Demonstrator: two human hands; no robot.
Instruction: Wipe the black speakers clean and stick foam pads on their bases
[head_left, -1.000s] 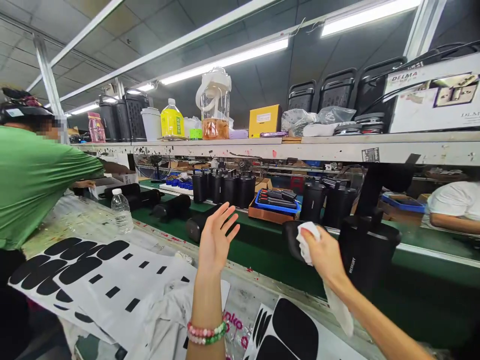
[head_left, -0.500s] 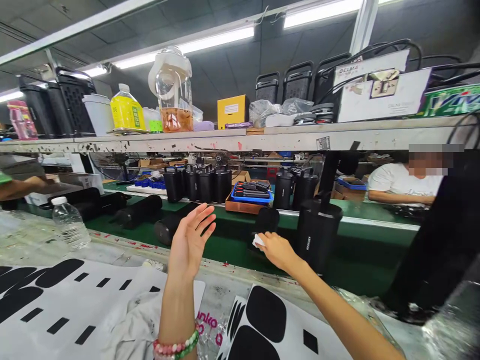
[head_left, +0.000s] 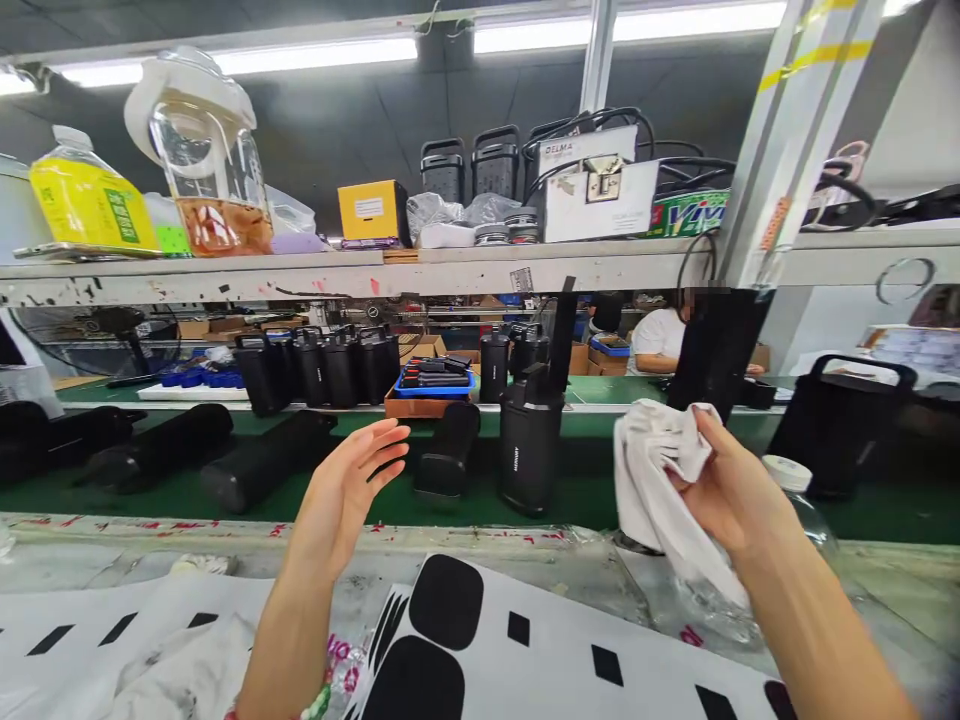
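My left hand [head_left: 346, 490] is raised over the bench edge, fingers stretched out and empty, pointing toward the green conveyor belt [head_left: 187, 495]. My right hand [head_left: 731, 490] is closed around a crumpled white cloth [head_left: 656, 480] that hangs down below the fingers. An upright black flask [head_left: 530, 450] stands on the belt between the two hands, with a lying black flask [head_left: 448, 460] just left of it. More black flasks [head_left: 262, 460] lie on the belt to the left.
White sticker sheets with black shapes [head_left: 525, 650] cover the bench in front of me. A clear plastic bottle [head_left: 795, 500] stands behind my right wrist. An overhead shelf [head_left: 450, 265] carries bottles and boxes. A person in white [head_left: 660, 340] works beyond the belt.
The view swung right. My right hand drew back from the lying flask and rose with the cloth, which now hangs unfolded. The left hand stayed open in the air.
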